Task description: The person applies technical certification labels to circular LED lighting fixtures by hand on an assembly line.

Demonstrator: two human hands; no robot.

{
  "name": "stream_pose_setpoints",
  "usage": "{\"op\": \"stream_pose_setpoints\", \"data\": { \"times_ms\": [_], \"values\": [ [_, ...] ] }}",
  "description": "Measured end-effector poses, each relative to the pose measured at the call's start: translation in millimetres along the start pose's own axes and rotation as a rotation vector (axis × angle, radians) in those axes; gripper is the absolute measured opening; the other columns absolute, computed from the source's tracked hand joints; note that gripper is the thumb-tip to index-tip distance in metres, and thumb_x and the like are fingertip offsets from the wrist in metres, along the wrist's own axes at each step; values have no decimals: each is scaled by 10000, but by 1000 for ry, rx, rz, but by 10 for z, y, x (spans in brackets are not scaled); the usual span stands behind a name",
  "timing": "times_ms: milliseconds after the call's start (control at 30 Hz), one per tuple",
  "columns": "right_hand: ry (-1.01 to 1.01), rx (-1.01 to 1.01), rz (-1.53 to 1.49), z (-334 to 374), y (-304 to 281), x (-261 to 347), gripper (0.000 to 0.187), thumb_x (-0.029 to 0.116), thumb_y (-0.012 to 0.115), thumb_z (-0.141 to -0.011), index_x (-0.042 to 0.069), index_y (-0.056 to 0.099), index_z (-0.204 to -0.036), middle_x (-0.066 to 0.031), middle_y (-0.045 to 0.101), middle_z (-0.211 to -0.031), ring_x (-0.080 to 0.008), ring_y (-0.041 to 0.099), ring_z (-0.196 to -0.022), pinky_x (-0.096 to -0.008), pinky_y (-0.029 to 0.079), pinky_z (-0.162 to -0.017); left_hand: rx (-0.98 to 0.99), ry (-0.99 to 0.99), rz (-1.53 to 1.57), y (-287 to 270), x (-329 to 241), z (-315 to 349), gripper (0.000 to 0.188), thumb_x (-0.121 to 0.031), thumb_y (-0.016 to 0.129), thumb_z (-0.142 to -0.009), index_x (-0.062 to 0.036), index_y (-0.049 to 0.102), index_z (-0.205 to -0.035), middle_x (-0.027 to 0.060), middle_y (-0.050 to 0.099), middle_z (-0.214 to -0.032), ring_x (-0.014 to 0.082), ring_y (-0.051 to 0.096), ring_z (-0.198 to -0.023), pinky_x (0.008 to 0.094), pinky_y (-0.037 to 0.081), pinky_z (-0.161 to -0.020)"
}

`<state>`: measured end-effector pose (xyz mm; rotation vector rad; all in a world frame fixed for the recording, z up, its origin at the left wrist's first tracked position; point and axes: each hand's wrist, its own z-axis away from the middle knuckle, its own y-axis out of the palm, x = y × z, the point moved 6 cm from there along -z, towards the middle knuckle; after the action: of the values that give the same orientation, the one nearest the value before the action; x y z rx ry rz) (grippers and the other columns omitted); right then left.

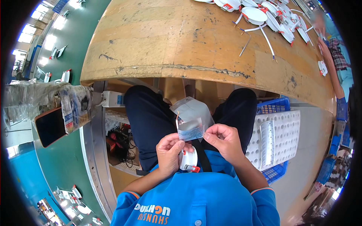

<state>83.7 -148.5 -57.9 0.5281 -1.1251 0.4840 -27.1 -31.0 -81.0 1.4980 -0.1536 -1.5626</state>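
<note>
Above my lap, my two hands hold a clear plastic bag (193, 119) with blue print on its lower part. My left hand (168, 153) is closed, pinching the bag's near left edge. A round white downlight (188, 161) with red-tipped spring clips hangs against the palm side of that hand, partly hidden by the fingers. Thin wire ends with bare copper show at the bag's left side. My right hand (225, 142) pinches the bag's right edge between thumb and forefinger.
A worn wooden table (162, 41) lies ahead, with a heap of white downlights (260, 15) at its far right. To my left runs a green conveyor (71, 41) carrying more lights. A phone (50, 127) leans nearby. A foam tray (286, 135) tops a blue crate (277, 173). Another person (333, 56) sits at right.
</note>
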Motion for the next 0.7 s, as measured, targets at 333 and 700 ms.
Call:
{"op": "stream_pose_setpoints", "data": {
  "times_ms": [333,700],
  "values": [
    [-34,-7,25,9,22,17,101,83,639,-756,-15,616,-764,21,539,-596,-18,433,-547,-172,346,-485,2,29,-16,-4,-11,18,159,-53,508,-850,37,530,-979,163,616,-753,195,621,-665,313,512,-663],
    [-71,-20,100,9,26,62,112,94,647,-753,-13,614,-755,21,526,-581,-23,438,-542,-174,349,-483,8,17,7,8,-14,24,162,-59,518,-848,31,534,-981,159,613,-736,200,619,-660,319,512,-658]
  ]
}}
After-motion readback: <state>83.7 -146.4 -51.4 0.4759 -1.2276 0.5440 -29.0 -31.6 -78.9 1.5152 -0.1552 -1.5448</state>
